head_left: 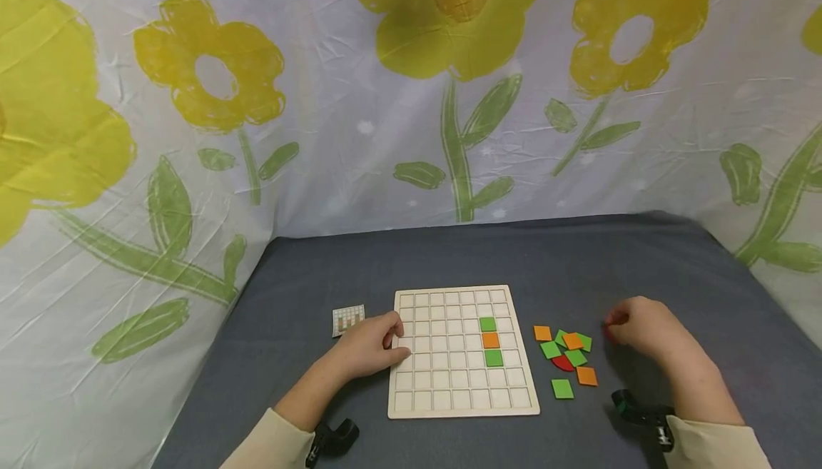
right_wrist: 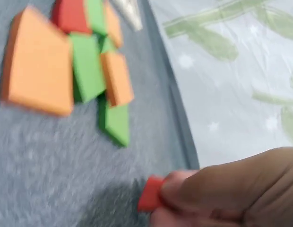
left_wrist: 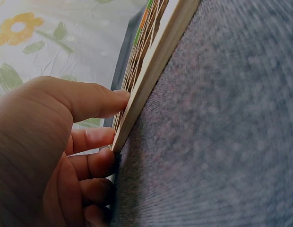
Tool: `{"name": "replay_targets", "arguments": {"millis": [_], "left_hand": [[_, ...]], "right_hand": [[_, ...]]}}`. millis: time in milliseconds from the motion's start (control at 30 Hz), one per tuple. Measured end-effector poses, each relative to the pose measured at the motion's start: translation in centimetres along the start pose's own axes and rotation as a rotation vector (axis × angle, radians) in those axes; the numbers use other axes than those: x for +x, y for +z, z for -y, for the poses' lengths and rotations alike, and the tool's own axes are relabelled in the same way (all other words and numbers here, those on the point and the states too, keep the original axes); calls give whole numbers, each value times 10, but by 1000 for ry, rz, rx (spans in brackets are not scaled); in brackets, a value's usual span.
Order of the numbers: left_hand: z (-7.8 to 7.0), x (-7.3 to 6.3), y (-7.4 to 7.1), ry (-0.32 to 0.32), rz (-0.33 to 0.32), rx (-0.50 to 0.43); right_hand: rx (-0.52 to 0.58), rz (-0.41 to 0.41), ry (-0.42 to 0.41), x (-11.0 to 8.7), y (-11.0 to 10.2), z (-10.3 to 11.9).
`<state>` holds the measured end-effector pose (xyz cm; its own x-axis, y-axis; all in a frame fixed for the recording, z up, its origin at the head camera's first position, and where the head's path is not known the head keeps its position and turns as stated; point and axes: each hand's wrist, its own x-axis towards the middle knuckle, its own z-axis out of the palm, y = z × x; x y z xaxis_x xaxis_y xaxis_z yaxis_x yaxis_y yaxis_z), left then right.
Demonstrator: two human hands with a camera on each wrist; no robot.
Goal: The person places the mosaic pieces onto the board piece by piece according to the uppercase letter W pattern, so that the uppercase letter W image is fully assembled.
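A pale wooden grid board (head_left: 443, 401) lies on the cloth with two green square tiles (head_left: 493, 358) and an orange square tile (head_left: 491, 340) in one column. My left hand (head_left: 366, 348) rests at its left edge. In the left wrist view, the thumb (left_wrist: 97, 100) touches the board's rim (left_wrist: 151, 78) and the other fingers sit loosely bent beside it. Right of the loose tiles, my right hand (head_left: 645, 323) pinches a small red piece (right_wrist: 150, 194) between thumb and finger. Most of that piece is hidden, so its full shape does not show.
Loose green tiles (head_left: 561, 388), orange tiles (head_left: 587, 376) and a red rounded piece (head_left: 563, 362) lie right of the board, some overlapping. A small printed grid card (head_left: 347, 318) lies behind the left hand. Dark cloth (head_left: 449, 255) covers the table; a flowered curtain (head_left: 334, 133) hangs behind.
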<state>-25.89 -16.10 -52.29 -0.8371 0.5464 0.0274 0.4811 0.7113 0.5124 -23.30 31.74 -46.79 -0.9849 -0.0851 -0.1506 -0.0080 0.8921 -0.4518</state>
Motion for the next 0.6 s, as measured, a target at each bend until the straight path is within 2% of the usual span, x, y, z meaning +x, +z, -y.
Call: {"name": "replay_targets", "arguments": {"millis": [333, 600], "left_hand": [[1, 0, 0, -3, -8, 0], [-1, 0, 0, -6, -9, 3]], "right_hand": [[234, -115, 18, -1, 2, 24], [421, -47, -20, -2, 7, 37]]}}
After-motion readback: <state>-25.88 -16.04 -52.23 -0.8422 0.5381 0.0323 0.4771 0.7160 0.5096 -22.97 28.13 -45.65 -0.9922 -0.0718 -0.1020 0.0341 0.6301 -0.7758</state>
